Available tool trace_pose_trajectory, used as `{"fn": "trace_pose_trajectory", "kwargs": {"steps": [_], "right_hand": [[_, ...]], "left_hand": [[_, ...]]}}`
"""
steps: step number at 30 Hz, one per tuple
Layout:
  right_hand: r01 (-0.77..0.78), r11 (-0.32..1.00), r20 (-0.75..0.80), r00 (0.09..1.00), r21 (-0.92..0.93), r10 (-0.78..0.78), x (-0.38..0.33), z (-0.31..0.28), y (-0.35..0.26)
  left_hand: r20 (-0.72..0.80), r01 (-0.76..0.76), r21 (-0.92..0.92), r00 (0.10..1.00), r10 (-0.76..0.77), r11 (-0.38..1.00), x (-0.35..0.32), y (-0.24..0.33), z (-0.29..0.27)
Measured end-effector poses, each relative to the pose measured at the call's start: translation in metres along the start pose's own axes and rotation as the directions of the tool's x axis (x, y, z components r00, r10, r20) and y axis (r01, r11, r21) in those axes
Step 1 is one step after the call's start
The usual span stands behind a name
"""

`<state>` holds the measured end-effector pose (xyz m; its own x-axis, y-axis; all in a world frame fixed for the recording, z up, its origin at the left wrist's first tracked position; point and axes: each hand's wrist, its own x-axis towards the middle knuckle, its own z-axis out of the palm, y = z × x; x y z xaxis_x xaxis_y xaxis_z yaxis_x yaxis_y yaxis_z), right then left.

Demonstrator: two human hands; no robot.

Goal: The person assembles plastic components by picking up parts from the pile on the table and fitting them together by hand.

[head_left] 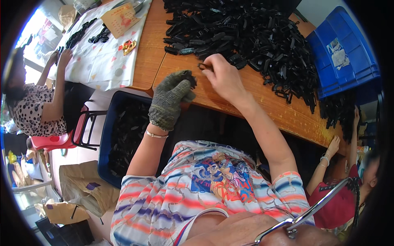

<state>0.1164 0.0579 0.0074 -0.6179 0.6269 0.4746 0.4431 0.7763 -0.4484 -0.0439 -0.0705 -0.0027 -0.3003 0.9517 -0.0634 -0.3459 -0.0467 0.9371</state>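
My left hand (167,98), in a grey-green knitted glove, is closed near the table's front edge around a dark piece (191,78); the fingers hide most of it. Just to its right, my bare right hand (225,78) pinches a small black plastic part (201,66) between thumb and fingertips. A narrow gap separates the two hands. Beyond them a large heap of long, thin black plastic pieces (242,35) covers much of the wooden table (174,63).
A blue crate (349,53) stands tilted at the heap's right. Below the table's left end, a dark blue bin (107,135) holds more black pieces. One person (37,102) handles pieces at a cloth-covered table (117,74); another person's hand (334,143) rests at the table's right edge.
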Motion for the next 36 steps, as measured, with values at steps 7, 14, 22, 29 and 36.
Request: {"fn": "trace_pose_trajectory", "kwargs": {"steps": [7,14,22,29,36], "right_hand": [[-0.184,0.805,-0.068,0.961,0.564,0.267,-0.031,-0.023,-0.022],[-0.136,0.811,-0.104,0.966,0.568,0.236,-0.037,-0.023,-0.026],[-0.087,0.869,-0.163,0.969,0.486,0.188,-0.039,-0.017,-0.03],[0.014,0.937,-0.325,0.94,0.35,0.107,-0.053,0.013,-0.035],[-0.255,0.853,-0.026,0.954,0.456,0.299,-0.065,0.017,-0.057]], "left_hand": [[0.001,0.038,0.063,0.999,-0.038,0.997,0.006,0.004,0.025],[0.011,-0.023,0.115,1.0,0.022,0.993,0.005,0.001,0.038],[0.03,-0.059,0.162,0.998,0.055,0.985,0.004,-0.005,0.03],[0.037,-0.281,0.421,0.955,0.294,0.863,-0.004,-0.007,0.039],[0.133,-0.213,0.174,0.972,0.191,0.961,-0.016,-0.011,0.027]]}}
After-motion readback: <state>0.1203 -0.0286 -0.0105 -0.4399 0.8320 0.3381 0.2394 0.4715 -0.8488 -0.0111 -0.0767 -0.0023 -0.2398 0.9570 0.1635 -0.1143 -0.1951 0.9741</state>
